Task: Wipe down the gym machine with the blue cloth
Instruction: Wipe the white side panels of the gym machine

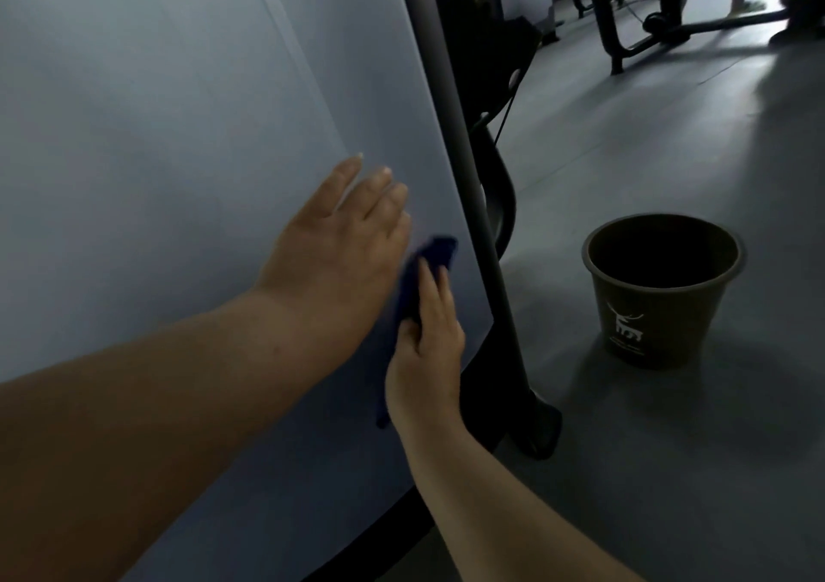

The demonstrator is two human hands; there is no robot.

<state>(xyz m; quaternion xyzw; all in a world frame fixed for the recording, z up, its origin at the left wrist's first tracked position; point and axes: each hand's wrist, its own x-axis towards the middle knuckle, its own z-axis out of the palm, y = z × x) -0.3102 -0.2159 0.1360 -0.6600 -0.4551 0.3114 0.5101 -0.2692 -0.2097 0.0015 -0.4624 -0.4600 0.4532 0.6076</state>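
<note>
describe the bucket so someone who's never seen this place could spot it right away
Start at the large pale grey panel of the gym machine and follow its dark metal post down to the grey floor. Just right of the post's foot stands a round dark brown plastic bucket, the only container there, marked with a white deer logo.

Left hand (339,242) flat; right hand (428,340) gripping
</note>
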